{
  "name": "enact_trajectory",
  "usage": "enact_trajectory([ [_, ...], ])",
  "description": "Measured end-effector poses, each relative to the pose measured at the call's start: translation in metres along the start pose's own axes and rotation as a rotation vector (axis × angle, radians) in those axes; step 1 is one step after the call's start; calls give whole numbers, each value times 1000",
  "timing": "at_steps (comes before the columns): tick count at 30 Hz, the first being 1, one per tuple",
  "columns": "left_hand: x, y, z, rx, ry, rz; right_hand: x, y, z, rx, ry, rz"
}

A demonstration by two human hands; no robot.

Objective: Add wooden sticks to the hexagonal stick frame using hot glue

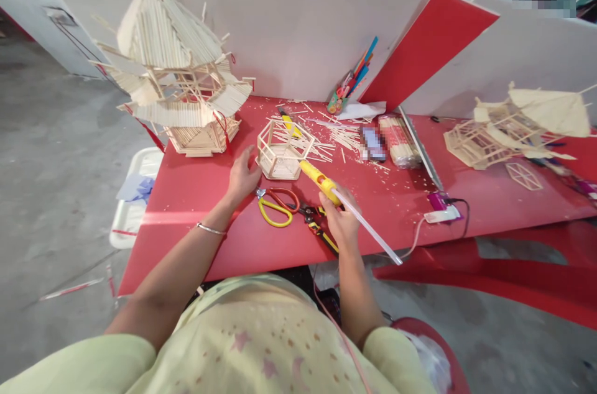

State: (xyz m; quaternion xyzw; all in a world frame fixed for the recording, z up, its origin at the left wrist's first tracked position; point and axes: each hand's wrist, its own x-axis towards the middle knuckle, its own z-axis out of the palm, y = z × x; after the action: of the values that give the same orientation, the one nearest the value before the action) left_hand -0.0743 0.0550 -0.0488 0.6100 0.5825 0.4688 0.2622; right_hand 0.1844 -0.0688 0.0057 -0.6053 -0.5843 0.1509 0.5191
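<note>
A small hexagonal frame of thin wooden sticks (280, 169) stands on the red table in front of me. My left hand (243, 175) is at its left side, palm down with the fingers stretched out; whether the fingertips touch the frame I cannot tell. My right hand (342, 220) is wrapped round a yellow hot glue gun (321, 181), with a long clear glue stick (368, 227) sticking out of its back. The gun's front end is close to the frame's lower right corner. Scissors with red and yellow handles (275, 212) and black-and-yellow pliers (321, 233) lie between my arms.
A tall stick pagoda (186, 114) stands at the left. Loose sticks (342, 135), a yellow utility knife (291, 125), a phone (374, 143), a stick pack (400, 142) and a pen cup (336, 102) are behind. Another stick model (499, 133) and a power strip (441, 212) are right.
</note>
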Motion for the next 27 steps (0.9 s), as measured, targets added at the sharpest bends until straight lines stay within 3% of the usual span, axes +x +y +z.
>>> enact_trajectory([
  [6, -1, -2, 2, -60, -36, -33, -4, 7, 4, 138, 44, 219],
  [10, 0, -3, 6, -1, -20, -4, -6, 20, -6, 439, 173, 412],
  [13, 2, -4, 11, 101, 1, 62, -5, 25, -17, 606, 163, 531],
  [16, 2, -1, 12, 157, -23, 85, -5, 24, -26, 645, 102, 573],
  [22, -7, 13, -1, 129, -242, 39, -6, 20, -26, 587, 113, 554],
  [25, -6, 12, -8, 57, -132, -126, -6, 23, -24, 578, 125, 550],
  [27, 1, 10, -9, 57, -27, -147, -6, 26, -25, 574, 125, 554],
])
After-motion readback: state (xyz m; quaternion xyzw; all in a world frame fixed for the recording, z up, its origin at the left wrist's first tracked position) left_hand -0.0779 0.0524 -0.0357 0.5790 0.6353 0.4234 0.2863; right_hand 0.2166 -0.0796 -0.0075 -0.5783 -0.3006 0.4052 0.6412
